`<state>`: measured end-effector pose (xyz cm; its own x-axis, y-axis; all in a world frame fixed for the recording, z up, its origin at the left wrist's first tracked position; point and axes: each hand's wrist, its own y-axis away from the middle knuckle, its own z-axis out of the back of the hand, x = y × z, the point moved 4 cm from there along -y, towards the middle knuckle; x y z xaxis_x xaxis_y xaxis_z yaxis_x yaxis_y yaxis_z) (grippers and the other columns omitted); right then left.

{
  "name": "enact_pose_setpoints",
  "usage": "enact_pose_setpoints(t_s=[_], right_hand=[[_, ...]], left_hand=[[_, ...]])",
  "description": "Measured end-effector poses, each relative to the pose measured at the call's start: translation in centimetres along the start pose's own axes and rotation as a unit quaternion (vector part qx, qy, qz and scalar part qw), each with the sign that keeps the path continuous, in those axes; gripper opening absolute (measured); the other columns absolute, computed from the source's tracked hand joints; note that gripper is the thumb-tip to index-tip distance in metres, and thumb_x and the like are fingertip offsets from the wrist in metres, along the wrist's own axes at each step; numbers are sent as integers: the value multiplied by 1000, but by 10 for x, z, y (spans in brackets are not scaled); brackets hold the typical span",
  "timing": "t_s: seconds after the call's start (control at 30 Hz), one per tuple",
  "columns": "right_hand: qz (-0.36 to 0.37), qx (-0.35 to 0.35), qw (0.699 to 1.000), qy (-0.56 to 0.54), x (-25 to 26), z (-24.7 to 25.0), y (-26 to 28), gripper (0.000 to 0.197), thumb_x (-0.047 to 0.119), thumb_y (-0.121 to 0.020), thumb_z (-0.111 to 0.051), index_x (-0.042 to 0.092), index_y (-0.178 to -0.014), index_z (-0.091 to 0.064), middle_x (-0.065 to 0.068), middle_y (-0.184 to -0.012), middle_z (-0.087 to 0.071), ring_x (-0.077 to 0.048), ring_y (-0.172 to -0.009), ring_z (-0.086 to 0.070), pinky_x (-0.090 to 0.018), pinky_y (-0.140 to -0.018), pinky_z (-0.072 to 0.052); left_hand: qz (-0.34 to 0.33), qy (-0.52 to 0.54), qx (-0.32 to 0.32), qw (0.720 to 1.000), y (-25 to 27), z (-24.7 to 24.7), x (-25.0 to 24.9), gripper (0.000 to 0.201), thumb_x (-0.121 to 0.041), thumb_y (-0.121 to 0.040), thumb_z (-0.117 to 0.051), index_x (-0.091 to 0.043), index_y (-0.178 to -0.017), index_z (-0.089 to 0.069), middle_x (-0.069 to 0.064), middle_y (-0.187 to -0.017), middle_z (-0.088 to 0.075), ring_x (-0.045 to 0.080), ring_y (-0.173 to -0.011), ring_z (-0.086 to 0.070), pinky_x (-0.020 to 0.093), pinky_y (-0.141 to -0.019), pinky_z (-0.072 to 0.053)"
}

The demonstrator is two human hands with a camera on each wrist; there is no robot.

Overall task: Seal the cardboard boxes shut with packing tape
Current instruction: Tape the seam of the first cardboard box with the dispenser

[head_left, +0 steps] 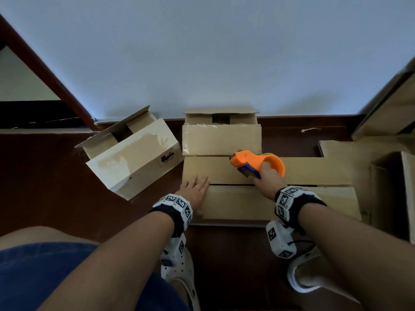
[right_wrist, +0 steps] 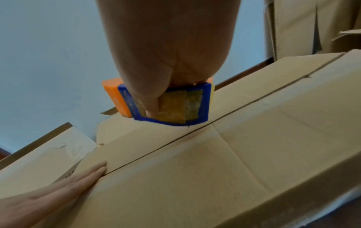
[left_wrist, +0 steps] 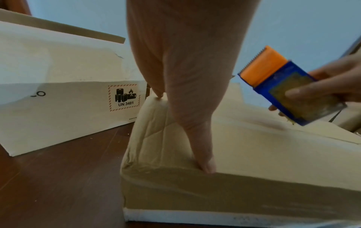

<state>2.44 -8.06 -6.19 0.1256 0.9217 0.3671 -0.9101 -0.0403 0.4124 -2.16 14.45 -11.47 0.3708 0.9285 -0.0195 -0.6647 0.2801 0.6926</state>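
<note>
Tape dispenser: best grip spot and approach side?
Grip the tape dispenser by its curved orange shell, coming from the rear as the right hand does: thumb on the blue plate, away from the serrated blade at the front, which stays free over the box seam.

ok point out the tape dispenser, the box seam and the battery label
tape dispenser (head_left: 251,161): head view, on its orange body
box seam (right_wrist: 175,139): right wrist view, on the dark gap between the flaps
battery label (left_wrist: 124,97): left wrist view, on the battery pictures
</note>
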Motion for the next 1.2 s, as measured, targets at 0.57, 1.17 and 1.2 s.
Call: enact_pose_setpoints(t_s=[0.57, 1.17, 1.2], right_hand=[[24, 63, 993, 98, 29, -2, -74, 53, 26, -91, -60, 4, -132, -36, -13, -110, -58, -30, -105, -59, -40, -87, -45], [3, 98, 988, 117, 24, -18, -72, 53, 29, -90, -59, 4, -130, -35, -12, -120, -55, -31, -108, -56, -43, -103, -33], [5, 96, 988, 119, 22, -20, -72, 53, 29, -89, -59, 5, -130, -36, -12, -120, -55, -30, -108, -56, -42, -102, -34]], left_hand=[[10, -22, 10, 1000, -7, -7, 3, 131, -61, -70, -74, -12, -152, 14, 1, -159, 23, 35, -147, 14, 67, -110, -21], [-24, -67, -54, 996, -3, -3, 8, 128, -65, -71, -69, -14, -152, 16, 6, -159, 22, 36, -147, 6, 64, -115, 0], [-28, -57, -55, 996, -3, -4, 8, 128, -63, -71, -71, -16, -152, 17, 5, -159, 24, 36, -147, 7, 64, -115, 2]])
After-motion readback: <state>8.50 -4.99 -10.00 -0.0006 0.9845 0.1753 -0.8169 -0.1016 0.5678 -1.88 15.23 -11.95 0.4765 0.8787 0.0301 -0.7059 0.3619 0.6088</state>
